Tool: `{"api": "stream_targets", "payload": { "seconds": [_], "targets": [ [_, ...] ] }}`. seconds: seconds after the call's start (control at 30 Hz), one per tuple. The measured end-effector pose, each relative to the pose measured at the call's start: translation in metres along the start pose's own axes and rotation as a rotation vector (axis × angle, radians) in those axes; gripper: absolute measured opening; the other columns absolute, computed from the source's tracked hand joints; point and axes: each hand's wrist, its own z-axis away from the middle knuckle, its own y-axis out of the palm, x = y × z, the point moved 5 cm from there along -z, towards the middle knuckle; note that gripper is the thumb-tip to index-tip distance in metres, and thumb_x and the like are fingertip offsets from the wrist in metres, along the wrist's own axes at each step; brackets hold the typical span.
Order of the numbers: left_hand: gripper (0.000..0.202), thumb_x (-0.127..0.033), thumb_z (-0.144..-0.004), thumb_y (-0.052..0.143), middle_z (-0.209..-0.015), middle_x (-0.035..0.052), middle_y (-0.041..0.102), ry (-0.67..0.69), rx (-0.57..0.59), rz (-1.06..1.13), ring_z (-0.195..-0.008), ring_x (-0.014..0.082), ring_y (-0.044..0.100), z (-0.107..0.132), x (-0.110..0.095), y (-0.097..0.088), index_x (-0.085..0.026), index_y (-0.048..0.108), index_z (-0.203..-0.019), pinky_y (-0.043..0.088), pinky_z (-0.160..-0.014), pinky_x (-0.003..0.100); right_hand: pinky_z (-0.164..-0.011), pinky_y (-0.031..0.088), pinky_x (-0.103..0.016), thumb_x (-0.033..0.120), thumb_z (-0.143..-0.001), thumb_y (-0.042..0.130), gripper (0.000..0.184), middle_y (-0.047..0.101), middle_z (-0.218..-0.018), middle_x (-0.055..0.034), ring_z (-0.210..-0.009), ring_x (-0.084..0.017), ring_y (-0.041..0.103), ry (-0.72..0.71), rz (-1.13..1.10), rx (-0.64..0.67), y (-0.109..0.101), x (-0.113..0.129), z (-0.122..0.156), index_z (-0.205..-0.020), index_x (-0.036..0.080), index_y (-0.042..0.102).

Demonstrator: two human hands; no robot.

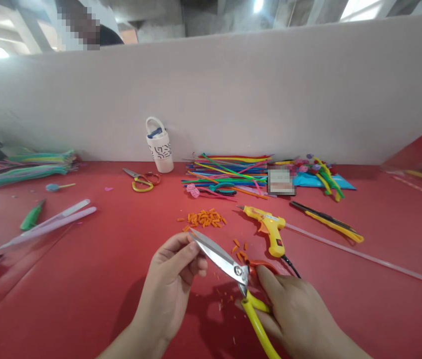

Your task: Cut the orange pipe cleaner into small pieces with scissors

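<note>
My right hand (297, 309) is wrapped round the handles of a pair of scissors (220, 259), one red and one yellow. The long silver blades point up and left, close together. At their tip, the thumb and index finger of my left hand (173, 279) are pinched; whatever is between them is too small and covered to make out. Just beyond the tip lies a pile of short orange pipe cleaner pieces (205, 218). A few more orange pieces (240, 252) are scattered right of the blades, with tiny orange fluff beneath them.
A yellow glue gun (269, 227) lies right of the pile, its cord running toward my right hand. Behind are bundled pipe cleaners (229, 169), a white tumbler (160, 152) and other scissors (141, 180). Tweezers (326, 222) lie right; a lilac tool (54, 223) lies left.
</note>
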Motion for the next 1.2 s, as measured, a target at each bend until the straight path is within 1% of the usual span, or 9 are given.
{"api": "stream_targets", "payload": {
  "seconds": [0.37,0.5,0.6,0.7,0.73,0.8,0.9,1.03,1.2],
  "targets": [
    [0.002,-0.012,-0.068,0.062,-0.057,-0.0025,0.059,0.041,-0.008,-0.044,-0.047,0.0037,0.053,-0.001,-0.002,-0.001,-0.014,0.063,-0.068,0.042,-0.044,0.011,-0.037,0.024,-0.025,0.037,-0.077,0.04,0.019,0.053,-0.039,0.0017,-0.032,-0.015,0.05,0.007,0.011,-0.003,0.0,-0.002,0.001,-0.066,0.021,0.042],
    [0.003,-0.012,-0.069,0.061,-0.056,-0.0025,0.059,0.06,-0.004,-0.062,-0.047,0.0037,0.052,-0.002,-0.004,0.0,-0.013,0.061,-0.066,0.042,-0.045,0.011,-0.037,0.023,-0.025,0.034,-0.074,0.044,0.016,0.052,-0.041,0.0011,-0.033,-0.016,0.05,0.053,-0.019,0.019,0.005,-0.006,0.004,-0.064,0.021,0.042],
    [0.005,-0.012,-0.071,0.059,-0.058,-0.0015,0.06,0.013,0.04,-0.078,-0.046,0.0035,0.052,-0.002,0.002,0.003,-0.013,0.059,-0.066,0.041,-0.044,0.011,-0.037,0.024,-0.023,0.034,-0.073,0.045,0.018,0.049,-0.042,0.0027,-0.034,-0.013,0.045,0.184,-0.215,0.119,0.01,-0.011,0.002,-0.061,0.022,0.039],
    [0.006,-0.014,-0.072,0.058,-0.059,-0.0003,0.061,-0.134,0.135,-0.093,-0.044,0.0041,0.052,0.0,0.018,0.007,-0.013,0.057,-0.066,0.041,-0.041,0.012,-0.038,0.028,-0.02,0.036,-0.075,0.043,0.023,0.043,-0.045,0.0048,-0.038,-0.01,0.041,0.365,-0.586,0.196,0.011,-0.012,-0.002,-0.058,0.022,0.037],
    [0.006,-0.014,-0.072,0.058,-0.058,0.0001,0.061,-0.195,0.174,-0.096,-0.043,0.0045,0.052,0.002,0.024,0.009,-0.013,0.057,-0.066,0.041,-0.041,0.013,-0.039,0.031,-0.02,0.037,-0.075,0.042,0.022,0.042,-0.047,0.0049,-0.04,-0.009,0.041,0.425,-0.731,0.198,0.01,-0.012,-0.003,-0.059,0.021,0.039],
    [0.006,-0.015,-0.072,0.058,-0.057,0.0011,0.061,-0.303,0.247,-0.113,-0.041,0.0053,0.053,0.006,0.037,0.013,-0.012,0.057,-0.067,0.042,-0.04,0.014,-0.036,0.03,-0.019,0.039,-0.075,0.042,0.02,0.038,-0.045,0.0075,-0.036,-0.008,0.037,0.545,-0.995,0.216,0.01,-0.012,-0.003,-0.068,0.021,0.044],
    [0.009,-0.015,-0.072,0.058,-0.056,0.0027,0.061,-0.414,0.331,-0.161,-0.04,0.0059,0.053,0.012,0.051,0.019,-0.01,0.057,-0.065,0.042,-0.039,0.015,-0.03,0.026,-0.017,0.043,-0.075,0.044,0.023,0.037,-0.04,0.01,-0.029,-0.006,0.031,0.661,-1.274,0.293,0.014,-0.009,-0.001,-0.079,0.02,0.046],
    [0.009,-0.016,-0.07,0.059,-0.054,0.0021,0.06,-0.478,0.363,-0.204,-0.039,0.0061,0.053,0.016,0.058,0.022,-0.009,0.058,-0.064,0.041,-0.038,0.015,-0.029,0.026,-0.014,0.042,-0.074,0.047,0.023,0.044,-0.043,0.0083,-0.029,-0.003,0.032,0.685,-1.379,0.357,0.018,-0.008,0.003,-0.074,0.019,0.046],
    [0.009,-0.017,-0.067,0.061,-0.051,0.0013,0.059,-0.478,0.339,-0.278,-0.037,0.0065,0.051,0.015,0.059,0.019,-0.01,0.058,-0.064,0.04,-0.037,0.016,-0.029,0.027,-0.014,0.038,-0.072,0.047,0.02,0.038,-0.04,0.0103,-0.029,-0.003,0.031,0.669,-1.364,0.382,0.016,-0.007,0.001,-0.07,0.019,0.044]
  ]
}}
